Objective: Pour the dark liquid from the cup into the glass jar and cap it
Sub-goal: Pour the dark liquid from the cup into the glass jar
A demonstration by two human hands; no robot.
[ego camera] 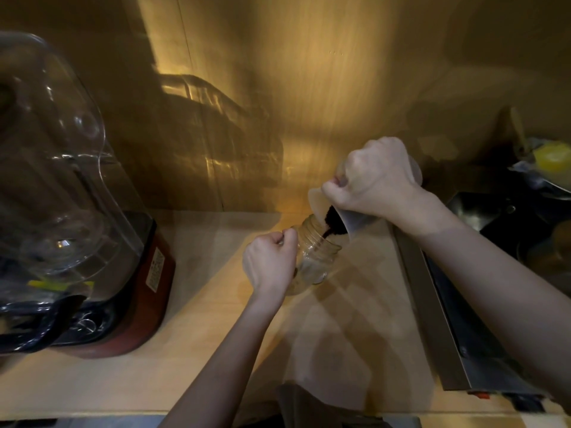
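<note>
A clear glass jar (315, 251) stands on the light wooden counter (216, 335), tilted a little toward the right. My left hand (270, 262) grips its left side. My right hand (377, 177) holds a translucent plastic cup (318, 199) tipped steeply over the jar's mouth. Dark liquid (332, 223) runs from the cup's squeezed rim into the jar's opening. The jar's bottom looks nearly clear. No cap is in view.
A blender with a red base (148, 291) and a clear sound cover (55, 168) stands at the left. A steel appliance (448, 319) runs along the right, with dishes and something yellow (553, 156) beyond it. A wooden wall rises behind.
</note>
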